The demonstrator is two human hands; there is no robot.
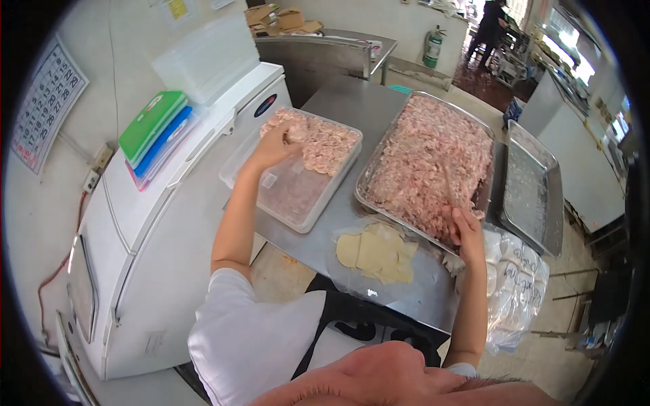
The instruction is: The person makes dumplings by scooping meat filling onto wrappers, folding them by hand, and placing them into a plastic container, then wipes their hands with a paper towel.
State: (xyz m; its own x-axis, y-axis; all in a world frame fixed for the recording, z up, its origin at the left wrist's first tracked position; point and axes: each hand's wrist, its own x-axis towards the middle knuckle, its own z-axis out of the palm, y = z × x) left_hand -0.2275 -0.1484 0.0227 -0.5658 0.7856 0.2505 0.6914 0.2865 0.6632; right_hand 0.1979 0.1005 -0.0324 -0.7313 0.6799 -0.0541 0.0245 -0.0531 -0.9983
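While a metal tray (379,209) of minced meat (430,155) fills centre-right, a plastic container (288,196) sits centre-left, wrappers (379,252) lower-centre; the right hand (467,229) curls at the tray's edge, its hold unclear; the left hand (274,147) pinches a pinkish lump (296,132).

Wall calendar (49,101) has rows of date nos., 15 & 22 among them, some in red, while marker lettering (523,264) on the plastic-wrapped pack (511,314), the freezer's (156,271) oval badge (266,105), yellow wall notice (177,9) & extinguisher (433,47) label are illeg.
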